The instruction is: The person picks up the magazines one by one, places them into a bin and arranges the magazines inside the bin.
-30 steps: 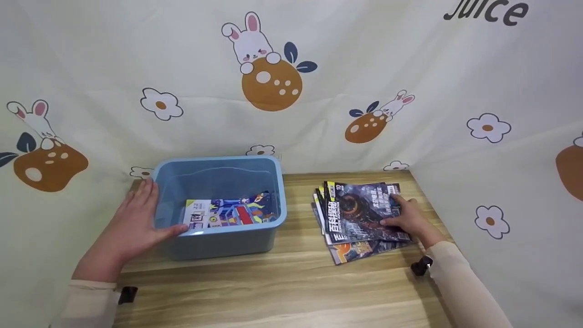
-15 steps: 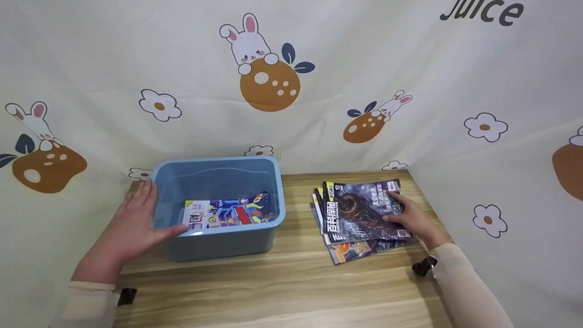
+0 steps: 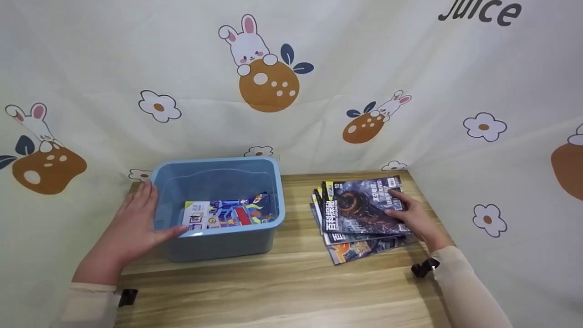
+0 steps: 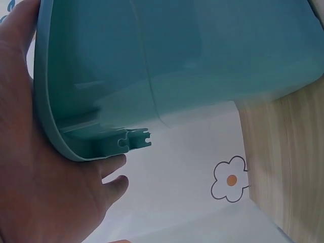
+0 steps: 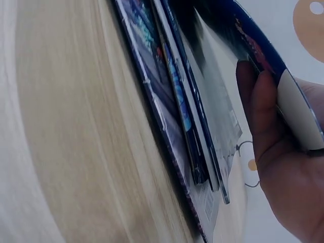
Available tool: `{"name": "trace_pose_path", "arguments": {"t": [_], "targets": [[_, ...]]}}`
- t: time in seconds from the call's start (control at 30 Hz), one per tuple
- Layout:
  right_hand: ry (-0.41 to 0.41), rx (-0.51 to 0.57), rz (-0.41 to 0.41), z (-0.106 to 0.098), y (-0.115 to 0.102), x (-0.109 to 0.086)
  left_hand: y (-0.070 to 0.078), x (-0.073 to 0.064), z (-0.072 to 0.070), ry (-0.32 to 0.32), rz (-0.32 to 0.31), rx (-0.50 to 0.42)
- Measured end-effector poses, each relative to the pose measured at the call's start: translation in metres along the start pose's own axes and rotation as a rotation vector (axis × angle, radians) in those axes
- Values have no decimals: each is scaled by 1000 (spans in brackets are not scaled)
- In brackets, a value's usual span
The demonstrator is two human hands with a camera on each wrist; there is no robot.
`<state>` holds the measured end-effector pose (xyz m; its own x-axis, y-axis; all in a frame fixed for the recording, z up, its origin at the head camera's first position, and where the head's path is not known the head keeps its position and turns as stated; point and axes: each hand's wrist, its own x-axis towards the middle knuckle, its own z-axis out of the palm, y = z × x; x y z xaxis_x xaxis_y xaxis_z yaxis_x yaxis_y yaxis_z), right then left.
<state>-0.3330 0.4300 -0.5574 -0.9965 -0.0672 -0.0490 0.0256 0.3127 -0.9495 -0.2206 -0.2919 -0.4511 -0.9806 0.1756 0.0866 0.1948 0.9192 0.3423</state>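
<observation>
My left hand grips the left front corner of a blue plastic storage bin, the thumb on its front rim. In the left wrist view, fingertips show just below the bin's rim. Inside the bin lies a colourful magazine. My right hand pinches the right edge of a dark-covered magazine, the top one of a fanned stack. The right wrist view shows this magazine bent upward, apart from the lower magazines on that side.
Bin and stack stand side by side on a wood-grain table, with a gap between them. A pale curtain printed with rabbits and oranges hangs close behind and at both sides. Black wrist mounts sit under the sleeves.
The right edge of the top magazine has lifted a little off the stack, and my right hand has shifted slightly to the right. My left hand and the bin have stayed in place.
</observation>
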Motion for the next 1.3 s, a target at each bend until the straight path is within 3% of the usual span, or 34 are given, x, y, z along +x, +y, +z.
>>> {"name": "trace_pose_path", "arguments": {"t": [0.23,0.9,1.3], "targets": [[26,113,2,3,-8,-2,-1,-1,3,18,-1,30],[64,101,24,17,-48,-4,-2,-1,5,37,3,26],[54,143,-16,37,-81,-5,-1,-1,4,43,11,14]]}}
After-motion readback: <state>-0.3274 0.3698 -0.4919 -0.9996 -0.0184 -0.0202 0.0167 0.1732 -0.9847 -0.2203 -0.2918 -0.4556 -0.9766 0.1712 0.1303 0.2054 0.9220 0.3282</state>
